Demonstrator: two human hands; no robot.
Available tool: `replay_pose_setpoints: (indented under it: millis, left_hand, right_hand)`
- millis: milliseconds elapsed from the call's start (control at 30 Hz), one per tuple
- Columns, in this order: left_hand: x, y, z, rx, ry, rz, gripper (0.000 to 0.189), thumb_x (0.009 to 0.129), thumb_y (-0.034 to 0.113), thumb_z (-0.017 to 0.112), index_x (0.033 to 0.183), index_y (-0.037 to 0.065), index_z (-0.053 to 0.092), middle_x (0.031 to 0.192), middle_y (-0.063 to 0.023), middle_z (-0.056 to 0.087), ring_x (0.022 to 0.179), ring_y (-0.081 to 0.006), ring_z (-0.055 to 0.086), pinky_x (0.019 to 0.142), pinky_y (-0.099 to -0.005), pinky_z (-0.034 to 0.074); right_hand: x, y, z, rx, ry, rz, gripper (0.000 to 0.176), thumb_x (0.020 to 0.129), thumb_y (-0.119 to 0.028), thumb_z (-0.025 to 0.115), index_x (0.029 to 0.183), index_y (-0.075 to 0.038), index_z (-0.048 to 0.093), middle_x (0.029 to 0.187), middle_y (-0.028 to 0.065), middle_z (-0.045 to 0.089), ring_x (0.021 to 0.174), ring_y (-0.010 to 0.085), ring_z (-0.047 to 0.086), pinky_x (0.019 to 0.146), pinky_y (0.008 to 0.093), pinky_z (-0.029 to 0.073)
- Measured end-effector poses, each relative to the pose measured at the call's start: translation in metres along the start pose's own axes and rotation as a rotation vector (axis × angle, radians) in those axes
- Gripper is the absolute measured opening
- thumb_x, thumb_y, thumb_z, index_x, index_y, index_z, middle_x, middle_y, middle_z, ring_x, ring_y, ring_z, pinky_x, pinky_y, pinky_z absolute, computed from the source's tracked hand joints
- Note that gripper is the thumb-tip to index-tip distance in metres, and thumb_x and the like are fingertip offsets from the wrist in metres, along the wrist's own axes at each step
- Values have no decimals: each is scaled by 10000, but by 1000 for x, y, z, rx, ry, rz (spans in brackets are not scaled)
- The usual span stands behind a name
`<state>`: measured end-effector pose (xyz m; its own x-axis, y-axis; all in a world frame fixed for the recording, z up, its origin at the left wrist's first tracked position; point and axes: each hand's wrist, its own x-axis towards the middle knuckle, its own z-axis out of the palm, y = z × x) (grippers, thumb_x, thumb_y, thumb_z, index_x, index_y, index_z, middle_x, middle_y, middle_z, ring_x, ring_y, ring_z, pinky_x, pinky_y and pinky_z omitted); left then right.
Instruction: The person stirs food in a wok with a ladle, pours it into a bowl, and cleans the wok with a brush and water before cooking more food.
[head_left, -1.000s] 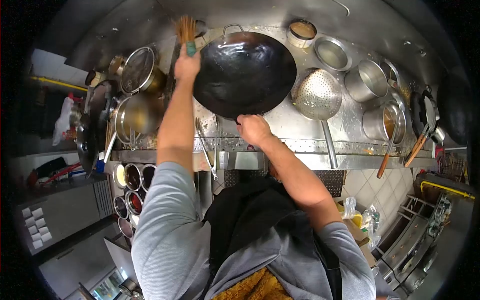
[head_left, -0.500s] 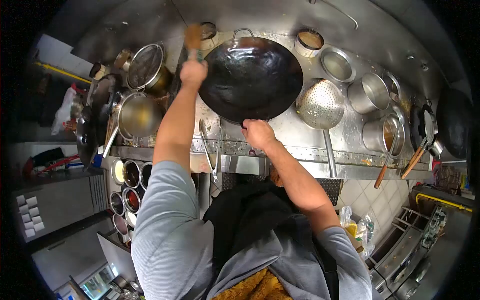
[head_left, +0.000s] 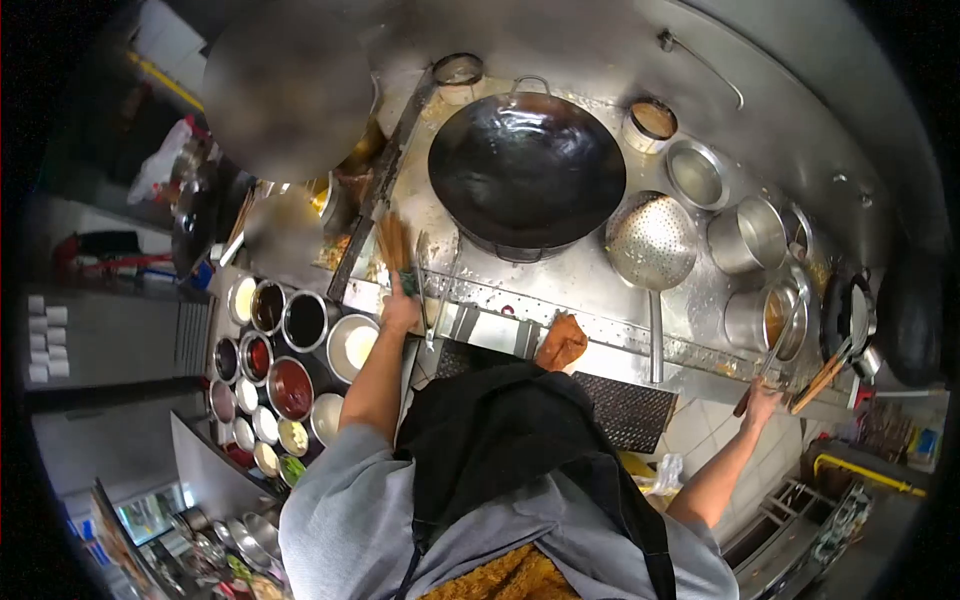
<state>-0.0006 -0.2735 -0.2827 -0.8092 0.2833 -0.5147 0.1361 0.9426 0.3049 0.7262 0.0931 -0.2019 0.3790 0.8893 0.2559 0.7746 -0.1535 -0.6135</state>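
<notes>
A bamboo wok brush (head_left: 394,243) is in my left hand (head_left: 402,312), its bristles pointing away from me over the left part of the steel counter. Tongs (head_left: 424,275) lie right beside it. Far to the right, my right hand (head_left: 763,402) is closed round the wooden handle of a ladle (head_left: 780,345), whose far end is in a steel pot (head_left: 752,305). The black wok (head_left: 527,165) sits on the stove between my hands, touched by neither. Its inside looks dark and shiny.
A perforated strainer (head_left: 652,240) lies right of the wok. An orange-brown cloth (head_left: 563,342) rests on the front edge. Several sauce containers (head_left: 292,388) stand at the left. More pots, including a steel pot (head_left: 747,235), line the right side.
My left hand has brought the brush from the wok's far left side back toward me. My right hand has let go of the wok's near handle and taken hold of the ladle.
</notes>
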Motion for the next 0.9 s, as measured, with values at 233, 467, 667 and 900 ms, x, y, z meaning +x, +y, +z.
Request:
replay_pose_setpoints:
  millis: [233, 467, 667, 900]
  left_hand:
    - [-70, 67, -51, -43, 173, 520, 367, 898, 160, 597, 1245, 47, 633, 1191, -208, 649, 1182, -360, 579, 1007, -417, 471]
    - [-168, 164, -63, -573, -401, 986, 508, 959, 229, 640, 1423, 85, 492, 1169, -147, 681, 1046, -196, 653, 918, -328, 515]
    - [-156, 159, -96, -1184, -134, 651, 412, 950, 85, 594, 1326, 55, 428, 896, -27, 569, 735, -112, 582, 644, -280, 507]
    - [-77, 5, -203, -1441, 199, 296, 314, 936, 70, 586, 1234, 51, 493, 630, 8, 498, 458, -91, 452, 413, -245, 353]
  right_hand:
    - [-35, -92, 46, 791, -504, 406, 71, 936, -141, 516, 872, -110, 507, 631, -5, 513, 484, 98, 481, 424, 234, 386]
    - [-250, -260, 82, 793, -584, -93, 258, 897, -82, 658, 1110, -44, 518, 749, 5, 510, 520, 62, 440, 428, 231, 362]
    - [-385, -416, 111, 1010, -952, -571, 145, 981, -95, 467, 971, 23, 551, 935, 101, 612, 822, 150, 562, 767, 291, 471]
    - [-527, -606, 224, 749, -1996, 286, 454, 941, -347, 624, 1258, -35, 535, 1157, 133, 629, 1012, 192, 614, 861, 363, 489]
